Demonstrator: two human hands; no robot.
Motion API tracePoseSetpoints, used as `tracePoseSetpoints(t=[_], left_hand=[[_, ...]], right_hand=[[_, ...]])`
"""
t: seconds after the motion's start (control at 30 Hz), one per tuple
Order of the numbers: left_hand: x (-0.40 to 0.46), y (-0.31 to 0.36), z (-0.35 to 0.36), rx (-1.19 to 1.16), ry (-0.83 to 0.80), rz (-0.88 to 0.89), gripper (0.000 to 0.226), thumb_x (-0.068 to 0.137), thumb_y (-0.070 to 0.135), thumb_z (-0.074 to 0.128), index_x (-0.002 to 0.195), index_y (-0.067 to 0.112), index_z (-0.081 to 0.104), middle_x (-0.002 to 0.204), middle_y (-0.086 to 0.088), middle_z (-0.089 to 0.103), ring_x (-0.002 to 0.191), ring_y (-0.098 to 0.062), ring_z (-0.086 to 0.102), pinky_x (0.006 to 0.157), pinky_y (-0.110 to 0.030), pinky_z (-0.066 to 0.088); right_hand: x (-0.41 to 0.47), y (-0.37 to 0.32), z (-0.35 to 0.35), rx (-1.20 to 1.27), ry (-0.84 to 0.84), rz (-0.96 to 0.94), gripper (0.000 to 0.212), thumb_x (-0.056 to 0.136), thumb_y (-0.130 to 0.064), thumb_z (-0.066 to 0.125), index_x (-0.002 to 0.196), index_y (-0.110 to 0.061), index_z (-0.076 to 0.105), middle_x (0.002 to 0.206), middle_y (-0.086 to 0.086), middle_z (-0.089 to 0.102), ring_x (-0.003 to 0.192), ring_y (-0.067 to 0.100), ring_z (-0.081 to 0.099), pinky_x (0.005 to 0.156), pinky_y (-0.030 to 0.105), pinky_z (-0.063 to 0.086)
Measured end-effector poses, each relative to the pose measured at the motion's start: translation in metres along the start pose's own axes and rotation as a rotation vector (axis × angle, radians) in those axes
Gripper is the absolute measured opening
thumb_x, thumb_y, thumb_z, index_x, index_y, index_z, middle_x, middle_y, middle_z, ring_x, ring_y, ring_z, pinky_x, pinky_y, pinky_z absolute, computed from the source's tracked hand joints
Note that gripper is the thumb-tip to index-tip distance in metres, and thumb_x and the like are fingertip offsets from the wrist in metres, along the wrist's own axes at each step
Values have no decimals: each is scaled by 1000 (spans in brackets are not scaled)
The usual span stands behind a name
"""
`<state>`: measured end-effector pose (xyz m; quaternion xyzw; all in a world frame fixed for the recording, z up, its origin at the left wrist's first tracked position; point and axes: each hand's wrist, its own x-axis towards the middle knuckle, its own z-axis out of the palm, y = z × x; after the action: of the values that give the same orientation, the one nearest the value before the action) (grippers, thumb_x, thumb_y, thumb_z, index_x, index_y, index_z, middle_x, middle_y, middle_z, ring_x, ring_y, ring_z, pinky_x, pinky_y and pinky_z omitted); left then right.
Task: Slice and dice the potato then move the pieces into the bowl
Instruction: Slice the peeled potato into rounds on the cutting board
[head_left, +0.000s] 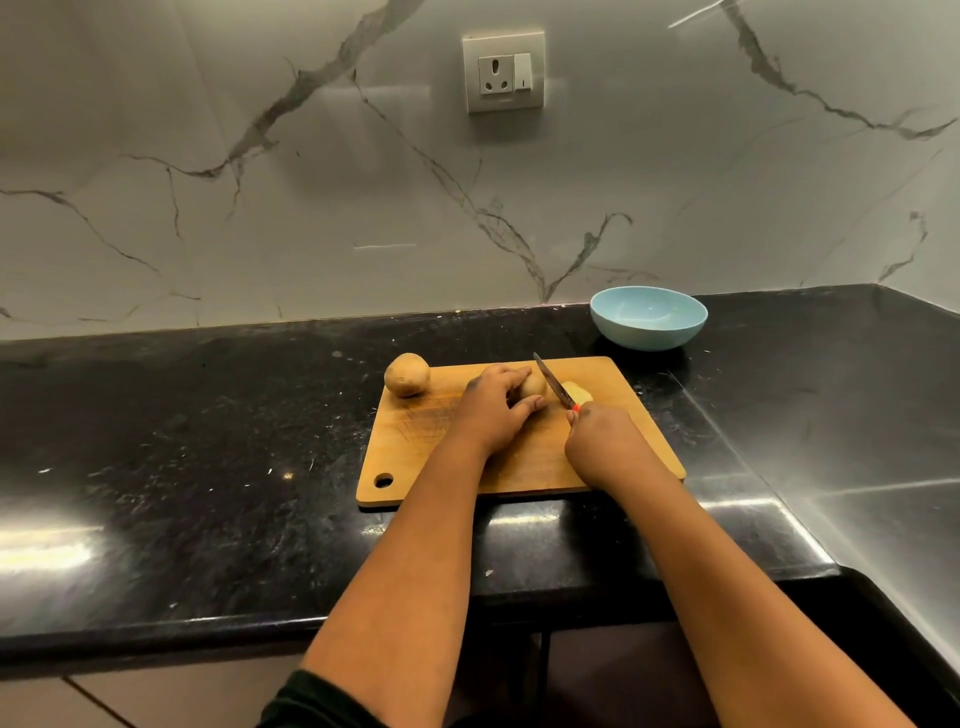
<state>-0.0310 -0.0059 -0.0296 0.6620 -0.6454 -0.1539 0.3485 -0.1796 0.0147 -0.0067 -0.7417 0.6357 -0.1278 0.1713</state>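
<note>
On the wooden cutting board (524, 457) my left hand (493, 410) grips a brown potato (534, 385), fingers curled over its top. My right hand (602, 441) holds a knife (555, 383) by its red handle, the blade pointing away and lying just right of that potato. A pale cut potato piece (577, 391) lies on the board right of the blade. A second, whole potato (407, 374) sits at the board's far left corner. A light blue bowl (649, 317) stands empty beyond the board, near the wall.
The board lies on a black speckled counter (208, 441) that turns a corner at the right. A marble wall with a socket (504, 71) rises behind. The counter's front edge runs below my forearms.
</note>
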Motion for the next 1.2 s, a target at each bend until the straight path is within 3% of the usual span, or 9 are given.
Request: tracePoseSetpoints(t=[0.17, 0.3, 0.5, 0.67, 0.77, 0.87, 0.93, 1.1, 1.2], left_hand=[[1, -1, 0, 12, 4, 38, 53, 91, 30, 69, 140, 17, 54, 139, -1, 53, 122, -19, 51, 104, -40, 48], [0, -1, -1, -9, 15, 53, 50, 90, 24, 70, 137, 13, 56, 137, -3, 54, 121, -20, 53, 104, -39, 48], [1, -1, -2, -21, 1, 47, 53, 91, 28, 69, 140, 17, 53, 140, -1, 52, 120, -18, 53, 101, -31, 47], [-2, 0, -2, 0, 11, 54, 52, 91, 28, 68, 140, 17, 54, 140, -1, 52, 121, -20, 53, 102, -33, 47], [-4, 0, -3, -25, 22, 33, 54, 89, 31, 70, 139, 18, 54, 140, -1, 53, 122, -20, 53, 103, -37, 47], [-5, 1, -3, -40, 20, 14, 55, 89, 32, 70, 140, 19, 53, 142, 0, 52, 122, -18, 53, 102, -36, 48], [-6, 1, -4, -31, 9, 15, 56, 91, 31, 69, 142, 19, 51, 142, 0, 50, 123, -18, 52, 102, -34, 48], [-7, 2, -5, -10, 0, 21, 55, 93, 30, 66, 144, 18, 49, 143, 0, 49, 123, -18, 51, 100, -30, 44], [-7, 2, -5, -14, 4, 9, 56, 92, 30, 66, 144, 18, 49, 142, -1, 50, 123, -18, 51, 101, -31, 45]], right_hand=[[6, -14, -6, -46, -48, 4, 27, 101, -15, 41, 122, -6, 56, 119, 11, 58, 94, 21, 56, 71, 26, 42], [5, -34, -20, -173, -117, -102, 30, 95, -11, 54, 124, -7, 60, 126, 10, 55, 114, 24, 54, 91, 30, 45], [3, -31, -19, -416, -191, -65, 39, 98, -9, 46, 137, -3, 47, 133, 12, 51, 116, 26, 55, 89, 30, 47], [6, -38, -16, -318, -223, -69, 44, 94, -9, 55, 137, -8, 50, 133, 13, 52, 117, 28, 55, 91, 34, 48], [0, -28, -9, -279, -182, -55, 36, 94, -9, 49, 129, -5, 54, 124, 15, 57, 110, 30, 58, 78, 34, 46], [-9, -11, -15, -336, -243, 14, 35, 97, -7, 42, 130, -3, 53, 116, 12, 57, 101, 25, 57, 81, 31, 47], [-14, -2, -23, -373, -267, -2, 36, 99, -7, 38, 132, -2, 52, 125, 13, 56, 111, 26, 56, 88, 31, 46], [-23, -4, -35, -240, -107, -11, 33, 104, -9, 33, 131, -2, 50, 128, 15, 56, 115, 27, 56, 93, 31, 46], [-20, -11, -21, -153, -48, -18, 32, 104, -14, 33, 129, -3, 51, 125, 14, 58, 110, 25, 57, 84, 29, 46]])
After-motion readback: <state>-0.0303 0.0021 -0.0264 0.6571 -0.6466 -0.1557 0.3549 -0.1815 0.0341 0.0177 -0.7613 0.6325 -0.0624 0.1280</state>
